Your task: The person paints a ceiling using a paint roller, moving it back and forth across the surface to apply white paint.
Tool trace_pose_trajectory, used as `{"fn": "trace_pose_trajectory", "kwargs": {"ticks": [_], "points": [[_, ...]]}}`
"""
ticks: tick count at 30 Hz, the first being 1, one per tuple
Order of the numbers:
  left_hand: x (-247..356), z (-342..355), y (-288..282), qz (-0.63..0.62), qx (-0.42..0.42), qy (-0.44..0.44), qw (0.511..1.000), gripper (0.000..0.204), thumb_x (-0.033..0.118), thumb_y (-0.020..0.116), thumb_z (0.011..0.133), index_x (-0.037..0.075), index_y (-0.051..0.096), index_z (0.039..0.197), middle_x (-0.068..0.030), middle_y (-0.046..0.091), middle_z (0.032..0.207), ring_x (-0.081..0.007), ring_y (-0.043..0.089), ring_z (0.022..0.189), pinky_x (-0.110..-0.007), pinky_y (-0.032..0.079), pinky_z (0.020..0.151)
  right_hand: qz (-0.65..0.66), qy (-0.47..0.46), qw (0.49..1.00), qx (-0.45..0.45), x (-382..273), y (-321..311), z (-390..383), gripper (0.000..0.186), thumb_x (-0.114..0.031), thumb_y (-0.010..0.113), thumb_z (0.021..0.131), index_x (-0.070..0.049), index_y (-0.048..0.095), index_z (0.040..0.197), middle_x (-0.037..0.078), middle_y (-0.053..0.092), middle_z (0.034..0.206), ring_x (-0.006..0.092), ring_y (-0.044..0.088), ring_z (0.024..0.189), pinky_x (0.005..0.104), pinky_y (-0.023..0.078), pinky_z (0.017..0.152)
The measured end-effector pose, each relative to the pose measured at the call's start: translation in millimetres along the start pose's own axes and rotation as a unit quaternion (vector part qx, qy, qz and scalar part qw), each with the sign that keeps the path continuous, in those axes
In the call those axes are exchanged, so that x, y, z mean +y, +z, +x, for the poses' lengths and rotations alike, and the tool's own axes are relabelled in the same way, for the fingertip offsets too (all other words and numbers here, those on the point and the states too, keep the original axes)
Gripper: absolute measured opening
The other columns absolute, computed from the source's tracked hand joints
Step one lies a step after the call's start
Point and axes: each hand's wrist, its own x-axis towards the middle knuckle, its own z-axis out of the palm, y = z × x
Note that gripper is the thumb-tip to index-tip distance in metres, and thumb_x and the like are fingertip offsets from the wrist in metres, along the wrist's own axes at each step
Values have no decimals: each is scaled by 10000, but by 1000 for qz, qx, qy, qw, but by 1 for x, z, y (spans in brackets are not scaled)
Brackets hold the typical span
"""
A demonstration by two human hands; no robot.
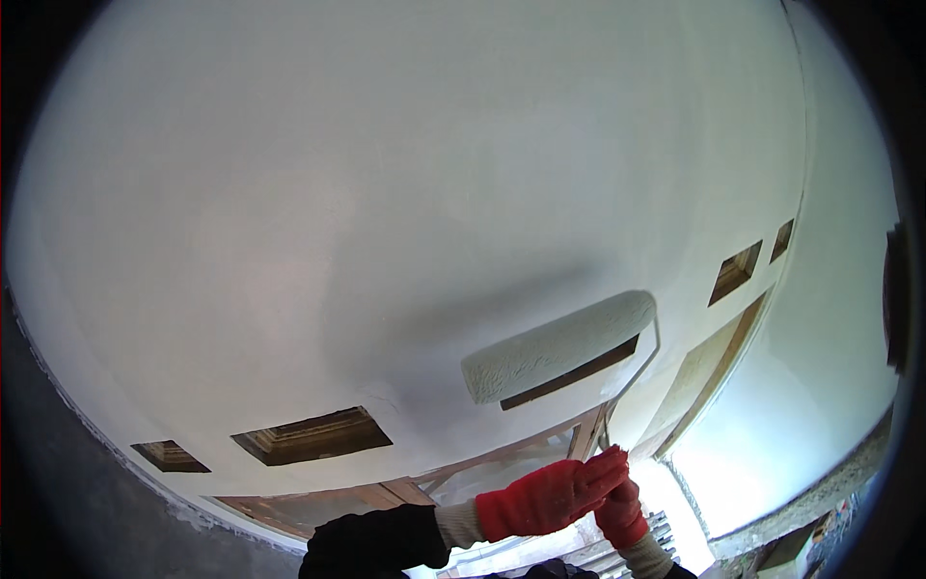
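Note:
A paint roller (pixel 559 347) with a long, pale, wet-looking cover is raised close to a whitish surface. Its bent wire frame (pixel 656 338) runs from the cover's right end down to my hands. My left hand (pixel 555 495), in a red glove with a grey knit cuff, closes at the roller's handle from the left. Just beside and partly behind it, my right hand (pixel 620 511), in a matching glove, grips the same handle. The gloves hide the handle itself. A soft shadow of the roller falls on the surface above it.
The large whitish ceiling or wall surface (pixel 386 193) fills most of the view. Rectangular recesses (pixel 313 437) interrupt it at lower left and right (pixel 736 274). Wooden frames with panes (pixel 376 497) run below. A grey wall (pixel 106 492) borders the left side.

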Motion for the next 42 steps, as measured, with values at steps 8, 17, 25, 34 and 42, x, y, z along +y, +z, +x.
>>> {"fn": "trace_pose_trajectory", "kwargs": {"ticks": [8,17,25,34,42], "points": [[-35,-7,20,-7,14,-11,1000,633,277,582,902,4,306,1403,-177,311,1481,-254,483,1222,-291,431,912,-85,74,993,-29,-8,17,-9,599,70,496,859,-15,330,1428,186,543,1309,250,546,1190,313,464,905],[-53,-5,28,98,9,-29,995,591,285,550,912,-6,340,1382,-163,328,1470,-261,340,1350,-329,323,1077,-144,-11,989,26,15,32,3,637,65,583,787,-10,393,1390,206,616,1181,290,654,999,316,524,752],[-77,1,-6,157,22,60,986,619,265,527,915,-43,291,1396,-218,293,1469,-297,295,1378,-327,374,1037,-147,85,985,-5,-48,46,32,568,-77,515,931,-119,308,1458,235,563,1245,361,605,1067,344,509,775],[-87,60,-165,440,137,181,869,616,344,521,923,-79,359,1341,-248,498,1298,-312,597,1056,-310,490,675,-124,-57,982,132,-129,54,150,577,-46,565,902,-36,335,1431,178,550,1300,226,537,1195,320,418,985],[-70,58,-275,344,172,129,914,545,321,500,936,-41,396,1330,-217,536,1249,-260,637,883,-327,510,685,-91,-198,965,148,-266,10,315,605,-11,445,859,-131,347,1443,82,602,826,120,519,608,280,468,576]]}}
